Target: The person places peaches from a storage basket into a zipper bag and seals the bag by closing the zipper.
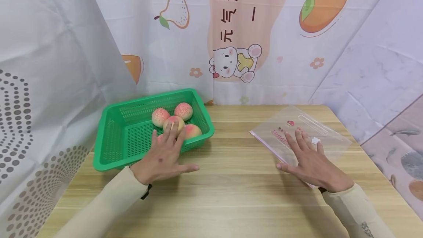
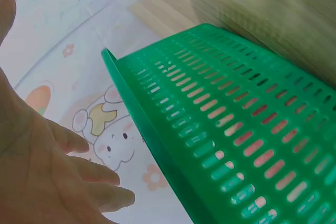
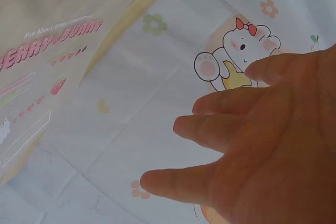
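L hand (image 1: 163,159) spread & free by green basket (image 1: 145,98) w/ peaches (image 1: 183,111) on left; R hand (image 1: 312,162) splayed, also free, by plastic bag (image 1: 333,144), right side of surface (image 1: 228,205).

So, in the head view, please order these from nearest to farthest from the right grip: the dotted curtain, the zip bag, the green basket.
From the right grip:
1. Clear zip bag: right side, partly hidden by the grip.
2. Green plastic basket: on the left.
3. Dotted curtain: far left, beyond the basket.
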`<action>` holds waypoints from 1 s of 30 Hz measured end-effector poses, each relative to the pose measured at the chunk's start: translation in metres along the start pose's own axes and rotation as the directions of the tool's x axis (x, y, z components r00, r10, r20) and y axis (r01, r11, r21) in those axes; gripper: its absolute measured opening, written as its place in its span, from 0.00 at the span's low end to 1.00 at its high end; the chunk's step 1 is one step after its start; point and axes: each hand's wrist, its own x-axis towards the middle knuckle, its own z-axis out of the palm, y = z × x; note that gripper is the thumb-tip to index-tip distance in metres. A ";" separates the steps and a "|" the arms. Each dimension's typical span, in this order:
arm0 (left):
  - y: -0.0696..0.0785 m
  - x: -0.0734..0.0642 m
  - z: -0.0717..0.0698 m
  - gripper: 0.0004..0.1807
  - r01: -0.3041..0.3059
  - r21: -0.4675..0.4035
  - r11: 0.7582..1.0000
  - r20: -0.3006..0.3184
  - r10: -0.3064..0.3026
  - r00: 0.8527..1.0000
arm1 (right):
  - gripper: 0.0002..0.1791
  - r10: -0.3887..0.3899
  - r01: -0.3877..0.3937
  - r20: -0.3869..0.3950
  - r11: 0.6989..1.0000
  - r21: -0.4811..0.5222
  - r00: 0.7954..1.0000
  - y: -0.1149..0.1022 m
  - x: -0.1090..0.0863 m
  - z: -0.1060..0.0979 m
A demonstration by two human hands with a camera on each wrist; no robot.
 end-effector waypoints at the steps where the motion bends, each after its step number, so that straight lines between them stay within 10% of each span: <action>1: 0.002 0.001 0.001 0.67 -0.003 -0.004 1.000 0.000 0.003 1.000 | 0.55 0.001 -0.001 0.000 1.000 0.002 1.000 0.000 0.000 0.000; 30: 0.028 0.022 0.020 0.65 -0.088 -0.033 0.996 0.039 0.089 0.995 | 0.56 0.011 -0.011 0.009 1.000 0.023 1.000 0.007 0.002 0.007</action>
